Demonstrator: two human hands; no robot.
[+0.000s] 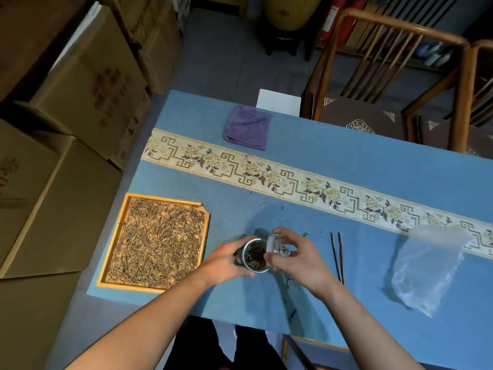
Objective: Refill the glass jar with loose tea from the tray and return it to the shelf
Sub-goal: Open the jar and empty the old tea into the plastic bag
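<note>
A small glass jar with dark tea leaves inside stands open-mouthed above the blue table. My left hand wraps around its side. My right hand holds the clear glass lid tilted at the jar's right rim. A wooden tray spread with loose tea lies to the left, near the table's corner. No shelf is in view.
Dark tongs lie right of my hands, and a clear plastic bag further right. A folded purple cloth sits at the far edge. Stray leaves dot the blue tablecloth. Cardboard boxes stand left; wooden chairs behind.
</note>
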